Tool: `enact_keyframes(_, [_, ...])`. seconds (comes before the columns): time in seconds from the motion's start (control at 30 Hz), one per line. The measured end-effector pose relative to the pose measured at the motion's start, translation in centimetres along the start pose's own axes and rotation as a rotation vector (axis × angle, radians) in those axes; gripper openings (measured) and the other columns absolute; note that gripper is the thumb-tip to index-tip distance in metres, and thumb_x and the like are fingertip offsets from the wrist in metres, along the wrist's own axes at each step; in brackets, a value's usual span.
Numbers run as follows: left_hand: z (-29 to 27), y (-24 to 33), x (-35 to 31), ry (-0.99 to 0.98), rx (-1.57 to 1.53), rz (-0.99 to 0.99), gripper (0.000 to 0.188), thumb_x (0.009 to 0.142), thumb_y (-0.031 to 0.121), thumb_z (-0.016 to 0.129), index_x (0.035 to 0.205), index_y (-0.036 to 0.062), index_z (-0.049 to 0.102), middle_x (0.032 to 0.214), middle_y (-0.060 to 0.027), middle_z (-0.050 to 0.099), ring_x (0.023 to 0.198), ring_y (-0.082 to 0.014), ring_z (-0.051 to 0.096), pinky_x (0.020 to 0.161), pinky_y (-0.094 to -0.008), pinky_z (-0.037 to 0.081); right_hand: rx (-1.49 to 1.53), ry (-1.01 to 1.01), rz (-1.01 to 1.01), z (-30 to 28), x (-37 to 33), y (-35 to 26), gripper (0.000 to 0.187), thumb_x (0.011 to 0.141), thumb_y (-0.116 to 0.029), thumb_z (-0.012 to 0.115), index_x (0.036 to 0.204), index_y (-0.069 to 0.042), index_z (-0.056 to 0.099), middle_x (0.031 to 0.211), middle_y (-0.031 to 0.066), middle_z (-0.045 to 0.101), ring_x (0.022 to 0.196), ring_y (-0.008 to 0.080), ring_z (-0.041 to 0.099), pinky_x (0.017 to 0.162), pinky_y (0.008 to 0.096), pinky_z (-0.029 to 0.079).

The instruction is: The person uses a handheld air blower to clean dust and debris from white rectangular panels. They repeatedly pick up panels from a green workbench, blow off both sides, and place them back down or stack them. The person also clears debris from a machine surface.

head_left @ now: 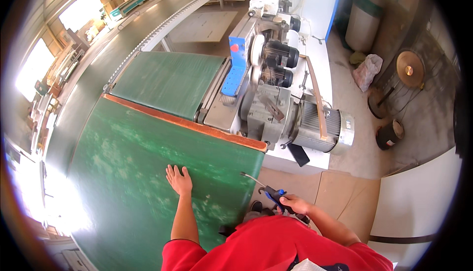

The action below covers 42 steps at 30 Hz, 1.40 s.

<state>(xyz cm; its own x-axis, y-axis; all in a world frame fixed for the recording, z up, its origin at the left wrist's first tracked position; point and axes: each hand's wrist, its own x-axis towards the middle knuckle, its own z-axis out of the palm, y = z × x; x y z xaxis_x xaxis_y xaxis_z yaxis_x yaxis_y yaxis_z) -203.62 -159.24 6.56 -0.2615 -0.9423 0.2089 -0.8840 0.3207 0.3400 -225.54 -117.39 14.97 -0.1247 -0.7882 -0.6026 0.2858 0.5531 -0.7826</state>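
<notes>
Leftward, holding the left hand (179, 179) over the green conveyor belt (133, 182), fingers spread wide, contact unclear. Next, gripping a black-and-blue air blow gun (273, 194) in the right hand (294, 204), beside the belt, with its nozzle reaching back over the belt's edge and a ribbed electric motor (333, 126) farther right, beyond the gun.

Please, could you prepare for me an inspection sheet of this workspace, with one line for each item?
Surface: green belt has pale marks; reddish-brown strip lies along its far edge.
Things in use: black-and-blue gun-shaped tool, held beside the belt.
Clutter: black flat slab at the white base; wooden bar across the large motor.
Grips: left grip open over the belt, contact unclear; right grip closed around the tool.
Cables: thin dark cable near the round stand-mounted disc.
Surroundings: black bucket, pale sack.
</notes>
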Motion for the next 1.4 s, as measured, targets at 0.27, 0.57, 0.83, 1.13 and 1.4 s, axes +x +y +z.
enact_keyframes(0.27, [0.8, 1.2, 1.7, 0.014, -0.015, 0.063, 0.053, 0.096, 0.04, 0.049, 0.13, -0.001, 0.054, 0.15, -0.0176, 0.037, 0.141, -0.0328, 0.029, 0.117, -0.0451, 0.021, -0.135, 0.027, 0.028, 1.3, 1.1, 1.2, 0.053, 0.099, -0.053, 0.043, 0.103, -0.005, 0.063, 0.093, 0.003, 0.064, 0.08, 0.0123, 0.055, 0.073, 0.0284, 0.045])
enact_keyframes(0.57, [0.4, -1.0, 2.2, -0.018, 0.05, 0.075, 0.055, 0.097, 0.041, 0.047, 0.131, -0.0017, 0.053, 0.151, -0.0175, 0.036, 0.142, -0.034, 0.029, 0.116, -0.0471, 0.022, -0.199, 0.018, -0.039, 2.0, 1.1, -1.1, 0.051, 0.101, -0.052, 0.039, 0.104, -0.005, 0.06, 0.093, 0.0039, 0.063, 0.08, 0.015, 0.055, 0.074, 0.0323, 0.045])
enact_keyframes(0.83, [0.7, -0.9, 2.4, -0.048, 0.1, 0.062, 0.057, 0.097, 0.043, 0.047, 0.133, -0.0007, 0.052, 0.152, -0.0176, 0.035, 0.142, -0.0343, 0.029, 0.116, -0.0483, 0.022, -0.118, 0.033, 0.009, 2.2, 0.1, -0.7, 0.053, 0.1, -0.054, 0.039, 0.104, -0.006, 0.06, 0.092, 0.004, 0.062, 0.08, 0.0165, 0.055, 0.072, 0.0325, 0.046])
enact_keyframes(1.13, [0.4, 0.6, 1.8, -0.018, 0.076, 0.06, 0.056, 0.096, 0.042, 0.048, 0.132, 0.0002, 0.054, 0.151, -0.0168, 0.036, 0.142, -0.0326, 0.029, 0.117, -0.0464, 0.021, -0.09, 0.008, -0.01, 1.9, -0.1, -1.0, 0.044, 0.101, -0.048, 0.039, 0.106, -0.007, 0.056, 0.09, 0.0035, 0.061, 0.079, 0.0144, 0.054, 0.068, 0.0316, 0.045])
enact_keyframes(1.4, [0.3, 1.2, 1.7, -0.046, 0.046, 0.03, 0.056, 0.095, 0.041, 0.048, 0.133, -0.0001, 0.053, 0.154, -0.0166, 0.032, 0.143, -0.0318, 0.026, 0.118, -0.0447, 0.019, -0.146, 0.019, -0.014, 1.7, -0.4, -2.3, 0.046, 0.101, -0.049, 0.039, 0.1, -0.007, 0.058, 0.087, 0.0026, 0.062, 0.075, 0.0131, 0.054, 0.067, 0.0304, 0.045])
